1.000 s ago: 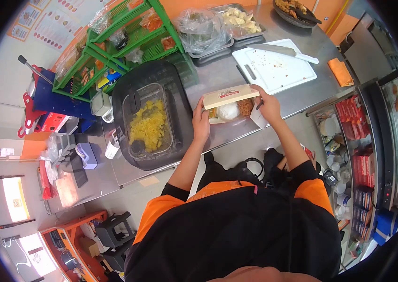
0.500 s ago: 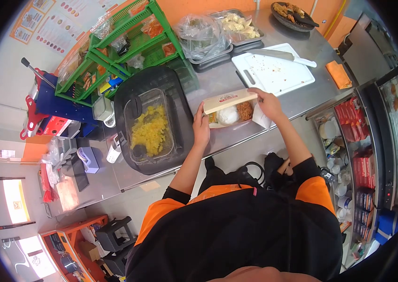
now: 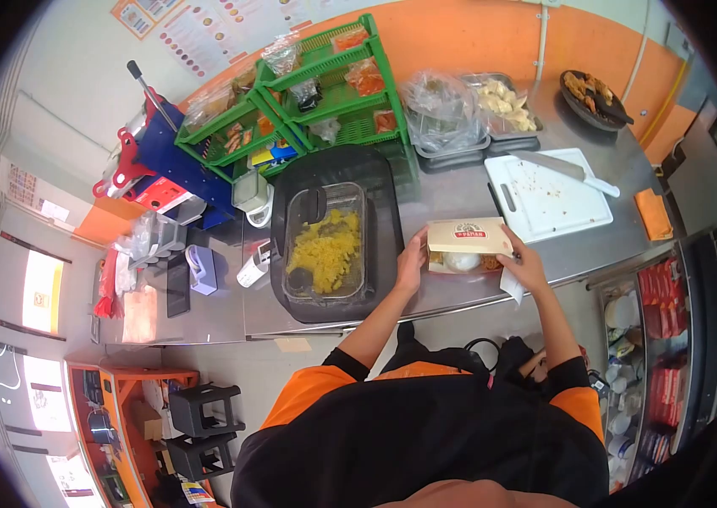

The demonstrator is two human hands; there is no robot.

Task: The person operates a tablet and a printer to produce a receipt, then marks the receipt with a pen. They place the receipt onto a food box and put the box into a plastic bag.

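At the far left of the long steel counter (image 3: 452, 199) stands a blue and red press machine (image 3: 151, 161), and next to it a green plastic shelf rack (image 3: 325, 93) with small bags. In front of the rack sits a large black tub (image 3: 384, 212) with a clear container of yellow rice (image 3: 325, 245) inside.

Just right of the tub, the left hand (image 3: 413, 262) closes its fingers around the left end of the beige cardboard food box (image 3: 467, 237). The box stands at the front edge of the counter, between the tub and the white plastic cutting board (image 3: 549, 199). Its lid with a red logo is low over the food but not flat; a little white rice and something brown show under the front. The right hand (image 3: 526, 267) grips the right front corner of the box, with the thumb on the lid. Both hands hold the box; neither one is open.

A long knife (image 3: 566, 169) lies on the far side of the board, and a folded orange cloth (image 3: 653, 214) lies well to the right.

I think the main risk is the edge: the box is very near it, so an uneven push on the lid may slide or tip the box off the counter. The food may also be pinched under the lid rim, and then the thin cardboard can bend or spring open.
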